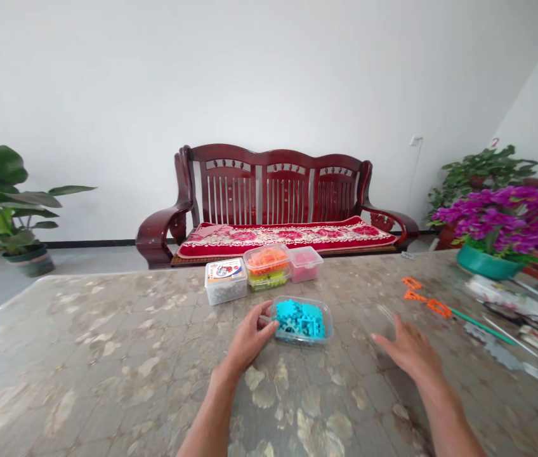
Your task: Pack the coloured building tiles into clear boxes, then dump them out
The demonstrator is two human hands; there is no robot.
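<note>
A clear plastic container filled with bright blue interlocking pieces sits on the table in front of me. My left hand grips its left end, thumb at the near side and fingers round the far corner. To the right, my right hand is at a clear lid, low over the table. Its thumb lies at the lid's near edge and the fingers at its right edge. The lid is faint and slightly blurred, so its full outline is hard to make out.
Behind stand a labelled white box, stacked orange and green containers, and a pink one. Orange pieces, a green stick, grey pieces, glasses and a flowerpot are at right.
</note>
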